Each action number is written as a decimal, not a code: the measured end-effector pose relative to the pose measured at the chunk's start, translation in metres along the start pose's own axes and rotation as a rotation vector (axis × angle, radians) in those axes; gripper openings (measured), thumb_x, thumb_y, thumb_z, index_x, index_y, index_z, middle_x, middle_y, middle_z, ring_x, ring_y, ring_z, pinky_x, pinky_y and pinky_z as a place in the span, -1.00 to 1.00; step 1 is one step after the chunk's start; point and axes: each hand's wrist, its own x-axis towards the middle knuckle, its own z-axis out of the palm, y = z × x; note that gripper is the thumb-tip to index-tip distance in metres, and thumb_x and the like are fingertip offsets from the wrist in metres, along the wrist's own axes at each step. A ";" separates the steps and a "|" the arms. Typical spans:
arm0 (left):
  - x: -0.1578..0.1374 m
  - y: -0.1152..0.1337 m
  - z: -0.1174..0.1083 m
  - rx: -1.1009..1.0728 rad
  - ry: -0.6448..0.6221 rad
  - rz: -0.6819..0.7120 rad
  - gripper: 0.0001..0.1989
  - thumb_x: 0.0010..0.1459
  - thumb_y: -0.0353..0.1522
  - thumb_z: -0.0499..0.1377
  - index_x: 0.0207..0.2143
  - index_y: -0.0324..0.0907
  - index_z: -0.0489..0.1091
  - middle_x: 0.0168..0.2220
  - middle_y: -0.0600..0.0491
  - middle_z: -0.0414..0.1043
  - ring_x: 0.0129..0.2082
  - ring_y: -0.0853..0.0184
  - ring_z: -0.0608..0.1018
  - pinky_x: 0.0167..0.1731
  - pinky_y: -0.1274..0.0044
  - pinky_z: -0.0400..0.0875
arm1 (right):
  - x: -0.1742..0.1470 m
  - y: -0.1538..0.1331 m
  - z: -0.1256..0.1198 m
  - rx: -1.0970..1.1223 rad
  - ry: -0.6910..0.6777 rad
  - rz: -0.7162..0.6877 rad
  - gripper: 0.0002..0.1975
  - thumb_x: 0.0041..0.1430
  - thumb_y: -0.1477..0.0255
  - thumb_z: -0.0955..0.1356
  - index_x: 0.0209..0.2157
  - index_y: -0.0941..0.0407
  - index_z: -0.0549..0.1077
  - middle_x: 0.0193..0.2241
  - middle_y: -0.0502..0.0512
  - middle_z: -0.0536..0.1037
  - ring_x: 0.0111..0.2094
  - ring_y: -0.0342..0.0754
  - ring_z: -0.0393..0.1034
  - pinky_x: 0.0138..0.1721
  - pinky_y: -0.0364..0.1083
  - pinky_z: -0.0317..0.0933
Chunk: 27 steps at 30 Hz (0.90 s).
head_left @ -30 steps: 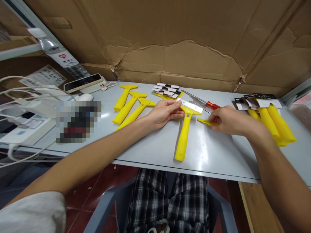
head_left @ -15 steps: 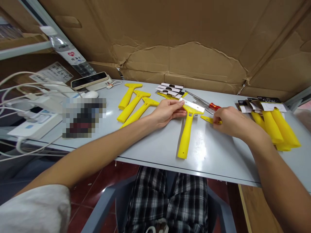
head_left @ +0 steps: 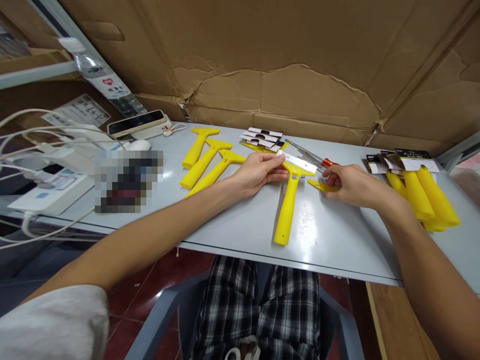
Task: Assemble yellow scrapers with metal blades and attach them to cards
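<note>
My left hand (head_left: 258, 174) pinches one end of the head of a yellow scraper (head_left: 287, 210), its handle slanting toward the table's front edge. A bare metal blade (head_left: 298, 162) lies across that head. Just right of it, my right hand (head_left: 348, 184) has its fingers closed on a small flat yellow cover piece (head_left: 318, 185), partly hidden under the fingertips. Close behind those fingers is a screwdriver with a red handle (head_left: 328, 162). Scissors or tweezers-like metal (head_left: 300, 146) lie behind the blade, their kind unclear.
Several yellow scrapers (head_left: 204, 160) lie left of my left hand. White card sleeves (head_left: 262, 137) sit stacked at the back. Carded yellow scrapers (head_left: 423, 195) lie at right. A power strip (head_left: 52, 192), phone (head_left: 137, 123) and bottle (head_left: 105, 80) occupy the left. Cardboard (head_left: 281, 65) walls the back.
My right hand has moved slightly left and its fingers have shifted on the yellow cover piece, which has slid slightly left. My left hand and the scraper stay in place.
</note>
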 end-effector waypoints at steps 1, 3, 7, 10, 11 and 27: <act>0.000 0.000 0.000 0.001 0.001 0.001 -0.83 0.37 -0.41 0.27 -0.29 -0.32 0.59 -0.34 -0.08 0.63 -0.36 0.41 0.64 -0.14 0.51 0.58 | -0.001 -0.003 -0.001 -0.014 -0.006 0.000 -0.53 0.07 0.29 0.43 0.03 0.12 0.55 -0.22 0.10 0.58 -0.24 -0.09 0.43 -0.20 -0.11 0.24; 0.001 0.000 -0.001 0.006 0.000 0.002 -0.83 0.37 -0.40 0.27 -0.28 -0.33 0.59 -0.32 -0.09 0.64 -0.36 0.42 0.64 -0.16 0.53 0.58 | -0.002 -0.007 -0.003 -0.055 0.010 0.012 -0.68 0.08 0.31 0.40 -0.12 0.09 0.61 -0.28 0.07 0.58 -0.29 -0.11 0.40 -0.21 -0.11 0.20; 0.002 -0.001 -0.002 0.015 -0.012 0.008 -0.84 0.37 -0.40 0.26 -0.25 -0.33 0.59 -0.30 -0.09 0.65 -0.36 0.43 0.65 -0.19 0.56 0.59 | -0.003 -0.010 -0.002 -0.136 0.119 -0.005 -0.77 0.13 0.37 0.35 -0.25 0.10 0.64 -0.31 0.10 0.58 -0.32 -0.08 0.38 -0.18 -0.09 0.17; 0.003 -0.002 -0.003 0.025 -0.009 0.010 -0.84 0.36 -0.39 0.27 -0.24 -0.34 0.59 -0.29 -0.10 0.65 -0.35 0.42 0.65 -0.17 0.54 0.59 | -0.003 -0.010 -0.002 -0.190 0.179 -0.043 -0.79 0.15 0.41 0.34 -0.26 0.14 0.62 -0.27 0.14 0.59 -0.28 -0.04 0.41 -0.15 -0.07 0.17; 0.003 -0.002 -0.004 0.026 -0.007 0.010 -0.84 0.36 -0.39 0.27 -0.24 -0.34 0.59 -0.29 -0.11 0.65 -0.34 0.41 0.65 -0.16 0.53 0.59 | -0.003 -0.011 -0.002 -0.204 0.188 -0.051 -0.79 0.15 0.42 0.33 -0.27 0.15 0.60 -0.26 0.15 0.59 -0.27 -0.04 0.41 -0.14 -0.07 0.17; -0.001 -0.003 0.000 0.027 -0.010 0.000 -0.83 0.35 -0.38 0.29 -0.27 -0.33 0.58 -0.28 -0.10 0.65 -0.34 0.41 0.65 -0.17 0.52 0.59 | -0.025 -0.034 -0.010 -0.270 0.676 -0.220 -0.74 0.40 0.43 0.20 -0.31 0.14 0.48 -0.29 0.21 0.50 -0.21 -0.04 0.34 -0.15 -0.05 0.21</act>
